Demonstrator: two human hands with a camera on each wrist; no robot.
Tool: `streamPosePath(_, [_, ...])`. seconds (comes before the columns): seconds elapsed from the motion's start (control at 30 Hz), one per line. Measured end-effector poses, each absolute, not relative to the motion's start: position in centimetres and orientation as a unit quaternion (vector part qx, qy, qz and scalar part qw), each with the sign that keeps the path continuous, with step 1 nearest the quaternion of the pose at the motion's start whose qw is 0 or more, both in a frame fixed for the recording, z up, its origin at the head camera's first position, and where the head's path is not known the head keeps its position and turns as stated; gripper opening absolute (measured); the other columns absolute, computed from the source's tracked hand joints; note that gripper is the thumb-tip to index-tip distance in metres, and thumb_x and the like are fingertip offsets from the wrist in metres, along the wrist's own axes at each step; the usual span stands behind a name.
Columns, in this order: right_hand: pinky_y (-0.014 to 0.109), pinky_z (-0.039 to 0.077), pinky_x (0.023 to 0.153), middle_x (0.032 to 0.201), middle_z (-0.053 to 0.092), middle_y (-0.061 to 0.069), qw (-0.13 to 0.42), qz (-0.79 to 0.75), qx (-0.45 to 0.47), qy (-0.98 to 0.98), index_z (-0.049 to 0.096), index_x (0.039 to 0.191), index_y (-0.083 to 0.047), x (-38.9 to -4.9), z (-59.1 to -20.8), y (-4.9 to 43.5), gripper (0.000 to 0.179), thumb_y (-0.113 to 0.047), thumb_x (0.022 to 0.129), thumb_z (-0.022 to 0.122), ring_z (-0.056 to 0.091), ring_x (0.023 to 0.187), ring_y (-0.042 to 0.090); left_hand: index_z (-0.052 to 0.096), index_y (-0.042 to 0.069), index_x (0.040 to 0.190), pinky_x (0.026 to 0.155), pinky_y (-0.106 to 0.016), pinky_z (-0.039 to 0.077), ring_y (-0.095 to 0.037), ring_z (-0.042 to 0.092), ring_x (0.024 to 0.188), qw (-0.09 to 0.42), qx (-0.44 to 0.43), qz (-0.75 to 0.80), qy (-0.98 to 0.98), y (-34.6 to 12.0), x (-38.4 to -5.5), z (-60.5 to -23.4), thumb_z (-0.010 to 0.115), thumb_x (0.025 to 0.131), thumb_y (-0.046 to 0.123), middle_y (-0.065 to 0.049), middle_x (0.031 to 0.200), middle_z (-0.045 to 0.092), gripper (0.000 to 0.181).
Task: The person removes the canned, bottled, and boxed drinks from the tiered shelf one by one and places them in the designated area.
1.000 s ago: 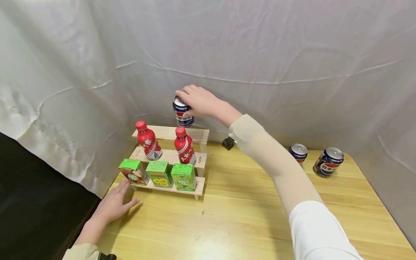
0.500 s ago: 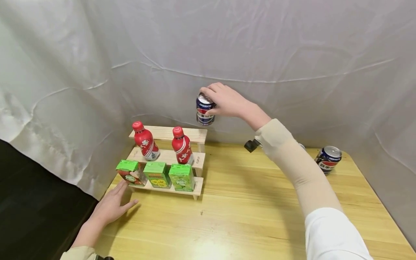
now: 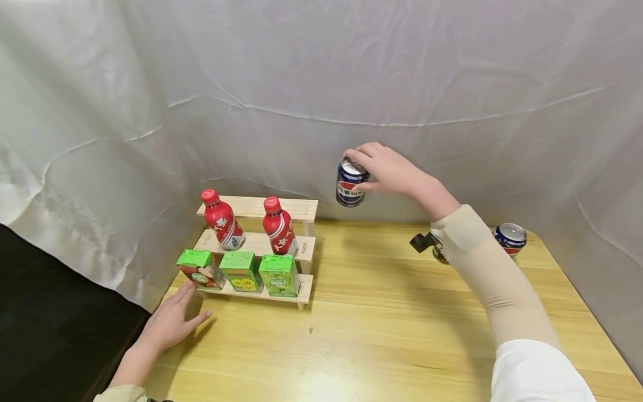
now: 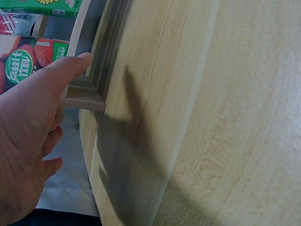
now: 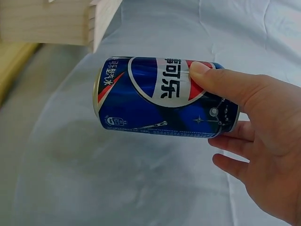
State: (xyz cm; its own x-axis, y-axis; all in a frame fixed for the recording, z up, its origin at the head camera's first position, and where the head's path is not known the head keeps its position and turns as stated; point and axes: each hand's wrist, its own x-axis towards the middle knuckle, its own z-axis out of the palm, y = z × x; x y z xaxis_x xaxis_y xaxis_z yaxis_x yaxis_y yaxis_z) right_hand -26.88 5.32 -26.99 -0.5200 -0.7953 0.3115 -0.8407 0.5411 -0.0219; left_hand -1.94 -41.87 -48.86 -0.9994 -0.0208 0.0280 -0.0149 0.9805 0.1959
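Observation:
My right hand holds a blue soda can near its top, in the air to the right of a three-step wooden rack. In the right wrist view the thumb presses the side of the can, the other fingers behind it. My left hand lies at the rack's front left corner with straight fingers, the fingertips close by a red-sided juice box; in the left wrist view I cannot tell whether they touch the rack. Two more juice boxes, one orange-flower and one green, stand on the bottom step.
Two red bottles, a left one and a right one, stand on the middle step. Right of the rack, a dark soda can stands on the wooden table; another is mostly hidden behind the right forearm. Grey cloth hangs behind.
My right hand has carried the can from above the rack's top step to the right, dipping slightly at the end. The left hand has stayed at the rack's corner.

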Motion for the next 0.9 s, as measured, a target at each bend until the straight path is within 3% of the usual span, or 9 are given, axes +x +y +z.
streamPosePath(0.9, [0.056,0.043,0.104,0.131,0.054,0.022,0.104,0.085,0.418,-0.898,0.046,0.142,-0.004,-26.1,-37.0,13.1,0.072,-0.030,0.083,0.078,0.050,0.123,0.039,0.033,-0.011,0.146,0.109,-0.064,0.033,-0.053,0.035,0.135,0.020,0.014,-0.095,-0.995,-42.6,-1.7,-49.2,0.062,0.089,0.056,-0.032,0.153,0.030,0.093])
